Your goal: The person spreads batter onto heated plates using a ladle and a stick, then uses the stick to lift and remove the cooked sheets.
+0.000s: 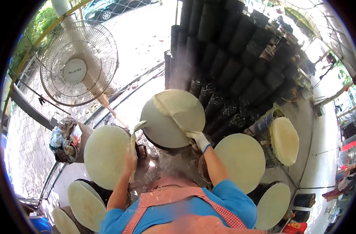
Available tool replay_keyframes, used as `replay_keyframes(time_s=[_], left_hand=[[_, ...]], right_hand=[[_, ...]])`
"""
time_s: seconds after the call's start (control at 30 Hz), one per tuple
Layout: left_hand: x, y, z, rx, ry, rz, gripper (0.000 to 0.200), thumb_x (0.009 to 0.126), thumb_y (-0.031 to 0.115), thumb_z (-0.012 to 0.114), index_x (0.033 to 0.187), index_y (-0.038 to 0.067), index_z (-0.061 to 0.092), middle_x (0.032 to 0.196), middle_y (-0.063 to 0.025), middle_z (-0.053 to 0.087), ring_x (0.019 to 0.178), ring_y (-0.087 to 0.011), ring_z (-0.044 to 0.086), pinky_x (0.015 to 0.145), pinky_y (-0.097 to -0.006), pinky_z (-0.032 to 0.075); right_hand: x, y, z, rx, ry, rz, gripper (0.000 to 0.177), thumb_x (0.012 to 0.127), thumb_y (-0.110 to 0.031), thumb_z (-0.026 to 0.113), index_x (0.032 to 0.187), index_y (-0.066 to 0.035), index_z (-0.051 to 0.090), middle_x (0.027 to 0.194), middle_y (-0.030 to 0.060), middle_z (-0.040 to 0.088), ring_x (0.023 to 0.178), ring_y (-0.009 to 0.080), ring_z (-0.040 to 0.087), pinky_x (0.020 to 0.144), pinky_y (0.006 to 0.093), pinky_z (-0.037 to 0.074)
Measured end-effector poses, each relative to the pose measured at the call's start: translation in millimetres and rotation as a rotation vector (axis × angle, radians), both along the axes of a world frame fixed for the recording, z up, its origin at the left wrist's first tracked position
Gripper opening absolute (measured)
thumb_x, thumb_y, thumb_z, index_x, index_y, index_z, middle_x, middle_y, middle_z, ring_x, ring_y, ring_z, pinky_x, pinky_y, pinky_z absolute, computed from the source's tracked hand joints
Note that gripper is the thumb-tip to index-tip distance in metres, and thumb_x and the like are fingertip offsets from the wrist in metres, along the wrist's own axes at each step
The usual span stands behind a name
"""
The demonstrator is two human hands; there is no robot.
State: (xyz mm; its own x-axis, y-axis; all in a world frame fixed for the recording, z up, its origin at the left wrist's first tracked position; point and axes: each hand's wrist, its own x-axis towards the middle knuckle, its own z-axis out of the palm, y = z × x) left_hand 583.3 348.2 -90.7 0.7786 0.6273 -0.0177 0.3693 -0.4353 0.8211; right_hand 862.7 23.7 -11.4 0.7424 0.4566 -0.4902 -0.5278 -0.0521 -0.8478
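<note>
My left hand (131, 160) is bare and wrapped round the handle of a ladle (140, 125), whose bowl is beside the left rim of the middle round griddle (158, 126). On my right hand (197, 138) is a white glove; its fingers are closed at the griddle's lower right edge, at the end of a thin pale sheet (186, 100). That sheet covers the upper right part of the griddle, with a folded edge running diagonally. Pale rounds lie on the griddles to the left (107, 158) and right (240, 162).
A fan (74, 70) stands at the upper left. Dark cylinders (225, 50) are piled behind the griddle. More pale rounds (86, 204) lie lower left and lower right (273, 204). A stack of pale sheets (284, 141) rests on a container at right. A bin (64, 156) holds rubbish.
</note>
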Motion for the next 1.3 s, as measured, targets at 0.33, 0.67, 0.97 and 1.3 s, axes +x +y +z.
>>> replay_keyframes(time_s=[0.33, 0.67, 0.97, 1.3], left_hand=[[-44.0, -76.8, 98.1, -0.387, 0.223, 0.191, 0.07, 0.076, 0.007, 0.054, 0.14, 0.005, 0.026, 0.109, -0.0215, 0.05, 0.087, -0.0289, 0.054, 0.07, -0.037, 0.046], [-76.5, -122.9, 138.4, -0.704, 0.081, 0.328, 0.064, 0.078, 0.0, 0.051, 0.138, 0.011, 0.03, 0.061, -0.0016, 0.042, 0.034, -0.0105, 0.038, 0.028, -0.0261, 0.031], [-91.6, -147.4, 155.5, -0.762, 0.068, 0.478, 0.06, 0.08, 0.0, 0.051, 0.136, 0.012, 0.033, 0.06, 0.0011, 0.042, 0.039, -0.0068, 0.036, 0.032, -0.0219, 0.028], [-106.8, -149.4, 159.2, -0.804, 0.071, 0.519, 0.074, 0.08, -0.008, 0.046, 0.144, 0.019, 0.02, 0.061, 0.0014, 0.038, 0.043, -0.007, 0.034, 0.037, -0.0216, 0.029]], right_hand=[[45.6, -6.2, 45.8, -0.179, 0.033, 0.248, 0.025, 0.081, -0.02, 0.066, 0.1, -0.004, 0.066, 0.062, 0.0033, 0.056, 0.042, 0.0112, 0.046, 0.033, 0.0253, 0.029], [106.6, 6.5, 58.3, -0.223, 0.016, 0.354, 0.026, 0.08, -0.016, 0.067, 0.102, -0.002, 0.065, 0.054, 0.0036, 0.053, 0.038, 0.0136, 0.042, 0.035, 0.0291, 0.031], [140.3, 4.3, 35.6, -0.139, -0.086, 0.403, 0.013, 0.078, -0.016, 0.068, 0.083, -0.004, 0.068, 0.056, 0.0038, 0.055, 0.041, 0.0128, 0.044, 0.038, 0.0293, 0.032], [124.6, -22.6, 26.9, -0.166, -0.075, 0.607, 0.022, 0.076, -0.008, 0.066, 0.098, -0.003, 0.067, 0.067, 0.0051, 0.062, 0.043, 0.0122, 0.047, 0.04, 0.0258, 0.033]])
